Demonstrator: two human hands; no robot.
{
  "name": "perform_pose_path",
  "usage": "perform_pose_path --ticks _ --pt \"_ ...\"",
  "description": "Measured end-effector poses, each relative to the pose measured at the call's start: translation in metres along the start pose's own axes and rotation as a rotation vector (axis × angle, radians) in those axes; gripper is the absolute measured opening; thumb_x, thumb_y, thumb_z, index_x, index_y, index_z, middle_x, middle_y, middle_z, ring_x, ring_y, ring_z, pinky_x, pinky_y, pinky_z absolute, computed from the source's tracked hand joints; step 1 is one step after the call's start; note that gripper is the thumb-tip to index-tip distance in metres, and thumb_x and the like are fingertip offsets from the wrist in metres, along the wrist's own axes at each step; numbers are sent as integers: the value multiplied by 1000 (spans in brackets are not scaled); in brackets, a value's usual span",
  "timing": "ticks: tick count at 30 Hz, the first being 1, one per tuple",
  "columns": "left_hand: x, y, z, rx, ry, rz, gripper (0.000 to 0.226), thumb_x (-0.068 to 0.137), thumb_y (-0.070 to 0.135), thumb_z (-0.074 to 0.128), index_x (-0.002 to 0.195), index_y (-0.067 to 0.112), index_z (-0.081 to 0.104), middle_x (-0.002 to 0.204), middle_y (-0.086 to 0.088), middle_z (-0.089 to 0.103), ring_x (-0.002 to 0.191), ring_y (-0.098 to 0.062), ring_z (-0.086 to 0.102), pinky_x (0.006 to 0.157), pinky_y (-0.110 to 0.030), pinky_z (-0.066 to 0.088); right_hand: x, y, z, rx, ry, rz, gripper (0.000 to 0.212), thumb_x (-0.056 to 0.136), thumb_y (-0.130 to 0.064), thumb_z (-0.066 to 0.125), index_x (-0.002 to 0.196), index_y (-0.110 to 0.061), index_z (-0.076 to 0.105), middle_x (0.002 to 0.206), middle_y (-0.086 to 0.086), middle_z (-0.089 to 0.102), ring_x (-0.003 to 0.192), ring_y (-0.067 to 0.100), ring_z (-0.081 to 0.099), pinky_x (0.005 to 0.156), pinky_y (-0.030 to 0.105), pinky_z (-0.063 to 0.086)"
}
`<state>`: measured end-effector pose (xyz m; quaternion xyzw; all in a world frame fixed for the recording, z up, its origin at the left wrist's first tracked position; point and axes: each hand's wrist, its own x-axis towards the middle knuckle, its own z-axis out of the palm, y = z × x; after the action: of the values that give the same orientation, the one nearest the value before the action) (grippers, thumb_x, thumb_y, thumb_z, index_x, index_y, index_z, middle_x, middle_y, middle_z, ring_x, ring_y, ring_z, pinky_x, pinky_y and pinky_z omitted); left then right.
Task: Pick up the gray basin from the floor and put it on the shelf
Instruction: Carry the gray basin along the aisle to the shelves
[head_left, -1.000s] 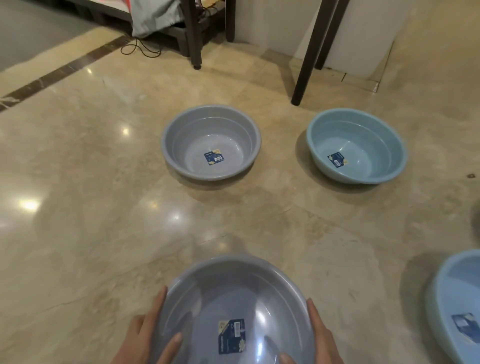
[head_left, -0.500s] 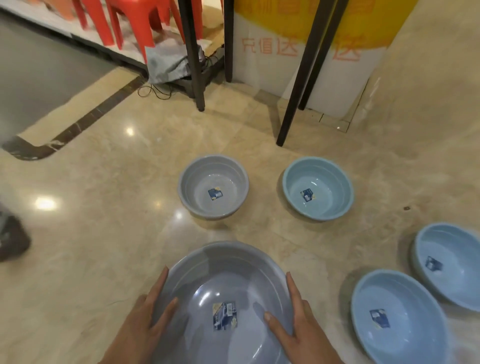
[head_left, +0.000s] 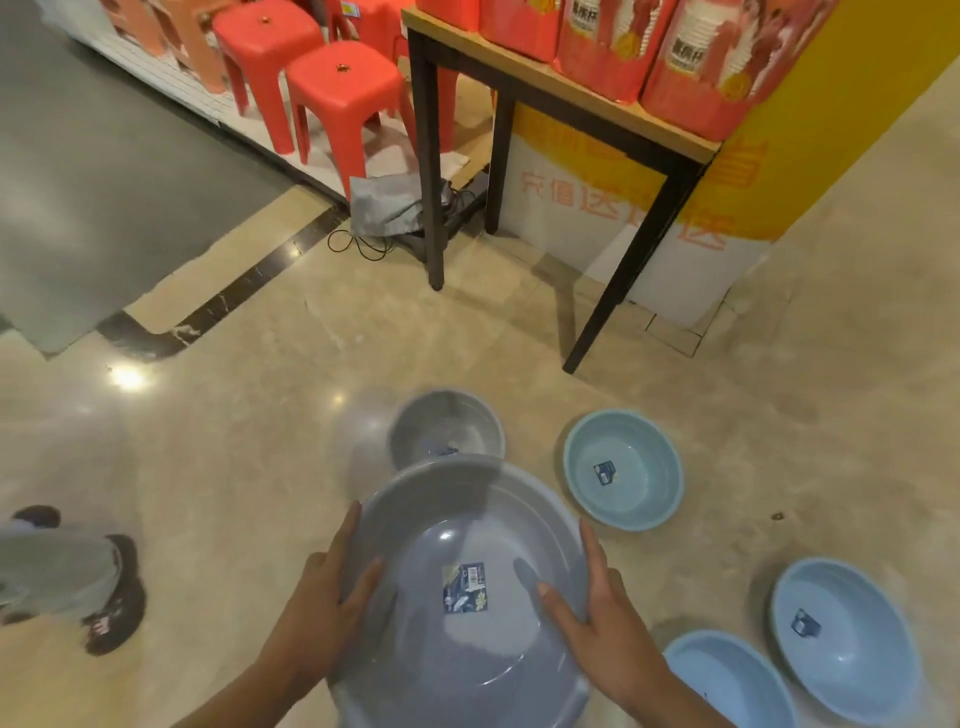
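Gray basin (head_left: 467, 597) held up over the floor (head_left: 260, 441) — gripped at opposite rims by left hand (head_left: 324, 597) and right hand (head_left: 605, 618), thumbs hooked inside. Well short of the shelf (head_left: 561, 83) — second gray basin (head_left: 447, 428) just beyond, on the floor.

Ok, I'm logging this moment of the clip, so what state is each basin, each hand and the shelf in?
held gray basin: lifted, upright, empty except for a label.
left hand: gripping its left rim.
right hand: gripping its right rim.
second gray basin: on the floor, upright, partly hidden.
three blue basins: on the floor, untouched.
shelf: holds red packages.
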<state>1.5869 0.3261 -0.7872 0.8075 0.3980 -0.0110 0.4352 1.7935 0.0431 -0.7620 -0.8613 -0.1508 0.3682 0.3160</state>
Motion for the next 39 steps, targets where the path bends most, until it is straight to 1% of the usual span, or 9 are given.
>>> perform_pose_path --ticks 6,10,15,19,23,26,30,35,39 --pt "87 4 -12 -36 32 -44 80 79 91 37 150 75 4 114 5 56 95 5 53 81 -16 40 91 -38 -2 16 17 1 100 81 -93 54 156 -72 -7 158 -9 37 131 3 47 108 33 44" --pt "159 -9 -11 -34 1 -72 77 81 89 39 148 76 2 111 6 54 93 -2 59 76 -19 43 170 -39 11 33 -32 -15 101 85 -86 58 162 -63 -5 172 -11 24 151 7 36 122 39 37" --pt "255 -47 20 -28 15 -92 78 83 83 45 149 75 5 113 5 53 96 -1 58 79 -26 48 275 -22 45 17 -29 3 95 90 -78 60 158 -68 -5 164 -5 37 144 17 48 117 44 42" --pt "329 -95 70 -9 44 -93 78 87 77 49 153 71 7 113 -2 54 97 -16 64 90 -43 55 364 12 76 -10 -57 -50 90 97 -67 60 150 -77 -12 158 -5 39 126 14 53 112 43 46" --pt "387 -149 129 9 116 -101 80 84 78 47 154 69 9 113 -1 50 95 -16 59 87 -40 51 440 56 113 -79 -39 -73 89 96 -74 55 153 -73 -13 152 1 46 129 28 61 109 51 52" --pt "420 -184 167 24 153 -101 81 86 73 52 156 65 11 111 0 49 93 -15 58 84 -36 49 485 90 139 -178 -26 -91 91 93 -82 48 154 -69 -19 149 4 47 127 31 63 103 49 54" --pt "445 -216 197 113 178 -92 84 92 62 60 159 59 10 111 -2 49 99 -23 59 88 -41 51 519 122 169 -266 -39 -97 98 86 -94 37 156 -61 -24 150 5 48 124 28 65 94 43 53" --pt "461 -238 210 189 181 -76 90 91 66 59 161 53 4 124 -6 47 112 -30 54 96 -51 50 539 133 195 -359 14 -114 100 87 -93 29 156 -53 -32 149 5 43 118 27 67 92 42 57" --pt "466 -251 215 259 247 -15 90 92 68 51 164 47 2 126 -4 49 111 -30 48 93 -48 47 546 138 208 -411 48 -145 104 85 -95 27 155 -52 -36 146 5 40 112 28 68 89 40 57"
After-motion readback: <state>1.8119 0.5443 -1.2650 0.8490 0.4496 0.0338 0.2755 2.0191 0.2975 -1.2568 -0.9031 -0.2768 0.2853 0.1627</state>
